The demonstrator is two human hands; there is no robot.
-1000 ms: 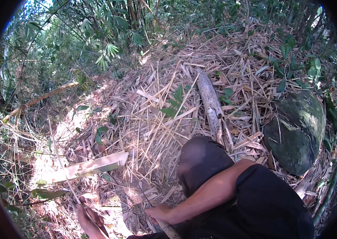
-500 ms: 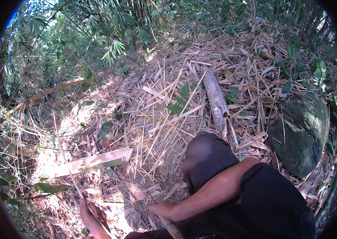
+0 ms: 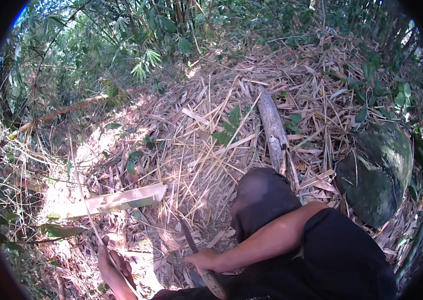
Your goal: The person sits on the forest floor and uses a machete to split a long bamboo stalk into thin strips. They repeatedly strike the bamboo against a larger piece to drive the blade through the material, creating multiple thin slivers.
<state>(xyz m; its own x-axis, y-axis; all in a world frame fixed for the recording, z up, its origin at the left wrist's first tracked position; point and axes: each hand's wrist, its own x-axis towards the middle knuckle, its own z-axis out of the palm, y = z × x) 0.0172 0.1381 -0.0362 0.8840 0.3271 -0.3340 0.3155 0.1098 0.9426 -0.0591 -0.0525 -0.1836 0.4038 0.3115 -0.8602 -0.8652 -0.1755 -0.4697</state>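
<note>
At the lower left, my left hand (image 3: 115, 267) is closed around a long thin bamboo strip (image 3: 80, 187). The strip rises from the hand toward the upper left and also runs down past my wrist. My right hand (image 3: 203, 260), nearer the middle, grips a knife by its thick wooden handle (image 3: 213, 286). The narrow dark blade (image 3: 187, 234) points up and left, apart from the strip. Beyond my left hand a pale split bamboo piece (image 3: 124, 198) lies on the ground.
Dry bamboo leaves and thin shavings (image 3: 194, 170) cover the ground. My dark-clothed knee (image 3: 261, 200) is beside my right forearm. A weathered log (image 3: 272, 125) lies ahead, a mossy rock (image 3: 377, 172) to the right. Bamboo and green undergrowth (image 3: 141, 40) stand at the back.
The knife blade has turned in my right hand; it looked thin and edge-on before, and now its broader side shows. My left hand and the strip have barely moved.
</note>
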